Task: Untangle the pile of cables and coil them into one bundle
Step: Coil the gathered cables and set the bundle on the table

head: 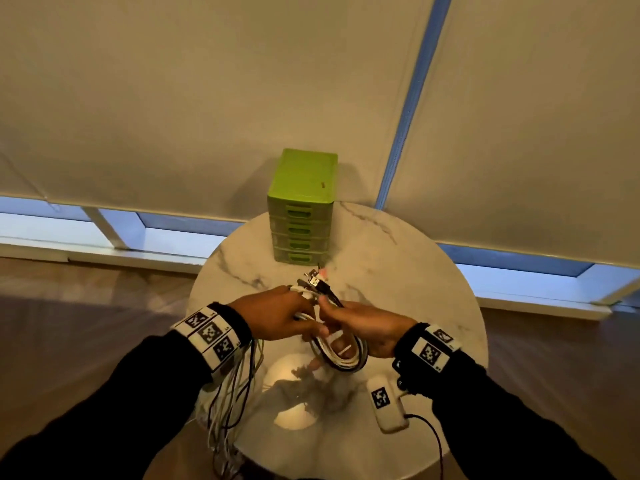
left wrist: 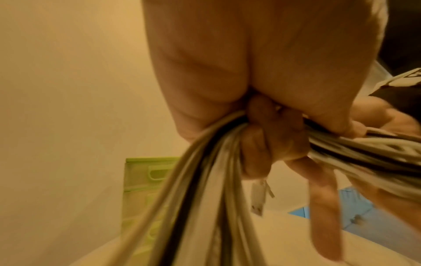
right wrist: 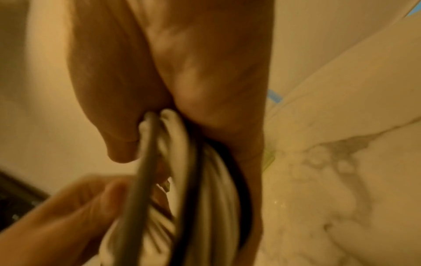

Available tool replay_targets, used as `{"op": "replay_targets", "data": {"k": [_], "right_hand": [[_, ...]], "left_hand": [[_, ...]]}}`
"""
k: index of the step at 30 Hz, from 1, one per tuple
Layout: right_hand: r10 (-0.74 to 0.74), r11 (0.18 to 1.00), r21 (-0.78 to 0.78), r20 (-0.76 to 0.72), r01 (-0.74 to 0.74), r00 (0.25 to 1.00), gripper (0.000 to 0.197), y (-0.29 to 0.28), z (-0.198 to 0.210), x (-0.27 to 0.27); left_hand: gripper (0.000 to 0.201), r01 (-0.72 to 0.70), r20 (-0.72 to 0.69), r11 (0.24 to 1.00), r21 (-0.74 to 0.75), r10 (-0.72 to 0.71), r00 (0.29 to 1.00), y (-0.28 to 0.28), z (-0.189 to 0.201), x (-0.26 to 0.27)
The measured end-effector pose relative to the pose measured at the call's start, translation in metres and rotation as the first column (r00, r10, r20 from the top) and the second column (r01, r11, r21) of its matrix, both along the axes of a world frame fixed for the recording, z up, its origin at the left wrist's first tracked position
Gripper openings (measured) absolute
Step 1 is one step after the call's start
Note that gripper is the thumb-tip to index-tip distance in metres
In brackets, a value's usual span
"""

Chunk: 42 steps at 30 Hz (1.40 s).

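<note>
A bunch of white, grey and black cables [head: 341, 353] hangs looped between both hands above the round marble table [head: 433, 299]. My left hand [head: 277, 315] grips the strands, fingers curled round them [left wrist: 268, 136]; loose lengths [head: 232, 403] trail under that wrist and off the table's near edge. My right hand [head: 367, 327] holds the coil [right wrist: 205, 180] from the right, thumb on top. Several USB plug ends [head: 315, 282] stick up beyond the fingers. One white plug [left wrist: 258, 198] dangles below the left fingers.
A green drawer unit [head: 301, 209] stands at the table's far side, just beyond the plugs. A white tagged device [head: 386, 403] with a black lead lies on the table under my right wrist. Blinds hang behind; wooden floor lies all round.
</note>
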State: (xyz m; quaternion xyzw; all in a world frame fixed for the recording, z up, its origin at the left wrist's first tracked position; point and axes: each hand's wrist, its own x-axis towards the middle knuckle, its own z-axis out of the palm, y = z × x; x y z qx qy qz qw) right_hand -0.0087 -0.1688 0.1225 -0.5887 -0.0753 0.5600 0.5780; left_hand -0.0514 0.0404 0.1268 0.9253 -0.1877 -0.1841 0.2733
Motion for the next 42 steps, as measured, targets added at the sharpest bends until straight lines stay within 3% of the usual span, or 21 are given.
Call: {"op": "replay_targets", "data": {"k": [2,5,7,9,11,15,18,21,23,25,29,34,38,42], "right_hand": [[0.048,0.998,0.044,-0.032,-0.046,0.998,0.050,0.006,-0.007,-0.007],[-0.009,0.999,0.051,-0.031,0.010,0.999,0.044,0.012,-0.007,-0.009],[-0.030,0.996,0.087,-0.046,0.034,0.998,0.041,0.015,-0.006,-0.010],[-0.011,0.988,0.154,-0.107,0.027,0.994,0.038,0.019,-0.004,-0.011],[-0.007,0.979,0.202,-0.156,0.039,0.988,0.033,0.021,-0.001,-0.010],[-0.081,0.967,0.228,-0.162,0.117,0.983,0.024,0.020,0.002,-0.005],[-0.148,0.963,0.215,-0.082,0.162,0.986,0.017,0.019,0.008,0.001],[-0.173,0.965,0.204,0.025,0.165,0.985,0.012,0.023,0.019,0.003],[-0.153,0.973,0.190,0.098,0.133,0.983,0.015,0.031,0.024,0.000],[-0.136,0.978,0.174,0.134,0.112,0.982,0.017,0.043,0.029,-0.005],[-0.088,0.986,0.157,0.157,0.063,0.984,0.009,0.073,0.037,-0.015],[-0.022,0.996,0.092,0.227,0.001,0.974,0.017,0.105,0.027,-0.025],[0.024,1.000,-0.006,0.482,-0.024,0.876,0.042,0.117,0.015,-0.027],[0.093,0.992,-0.123,0.587,-0.025,0.804,0.051,0.124,0.002,-0.024]], "left_hand": [[0.035,-0.009,0.042,0.997,-0.075,0.012,0.999,0.003,-0.001,-0.002],[0.019,-0.145,0.064,0.974,-0.173,0.158,0.985,0.008,-0.006,-0.007],[0.033,-0.220,0.071,0.952,-0.213,0.239,0.968,0.009,-0.012,-0.010],[0.065,-0.239,0.081,0.940,-0.244,0.265,0.961,0.012,-0.019,-0.011],[0.074,-0.232,0.075,0.924,-0.304,0.266,0.961,0.014,-0.022,-0.012],[0.055,-0.283,-0.048,0.835,-0.472,0.296,0.954,0.027,-0.028,-0.022],[0.024,-0.398,-0.126,0.803,-0.444,0.383,0.915,0.039,-0.038,-0.034],[0.010,-0.454,-0.171,0.793,-0.405,0.422,0.890,0.040,-0.043,-0.042],[0.019,-0.565,-0.266,0.684,-0.461,0.500,0.824,0.040,-0.038,-0.040],[0.021,-0.663,-0.377,0.512,-0.546,0.556,0.740,0.044,-0.026,-0.034],[0.026,-0.707,-0.479,0.290,-0.645,0.567,0.670,0.053,0.005,-0.018],[0.036,-0.715,-0.584,0.024,-0.699,0.558,0.589,0.063,0.019,-0.009],[0.037,-0.693,-0.578,-0.024,-0.720,0.574,0.580,0.065,0.023,-0.012],[0.039,-0.704,-0.600,-0.056,-0.708,0.575,0.557,0.060,0.020,-0.016]]}}
